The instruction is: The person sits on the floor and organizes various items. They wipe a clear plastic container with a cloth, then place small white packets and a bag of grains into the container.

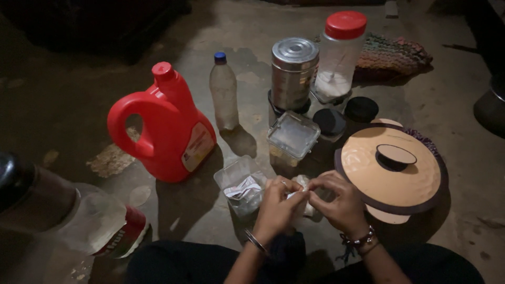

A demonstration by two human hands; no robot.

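My left hand [277, 206] and my right hand [341, 202] meet low in the middle of the view, both pinching a small clear plastic bag [303, 195] with something pale inside. Fingertips of both hands press together on the top of the bag. Just left of my left hand stands an open clear plastic box [241, 184] holding a crumpled silvery packet. To the right of my right hand lies a round tan pot lid with a dark rim [392, 171].
On the concrete floor stand a red jug [167, 129], a clear bottle with a blue cap [224, 93], a steel canister [293, 72], a red-lidded plastic jar [339, 52], a lidded clear box [292, 138], two black-lidded jars [330, 123] and a tipped jar [100, 221] at left.
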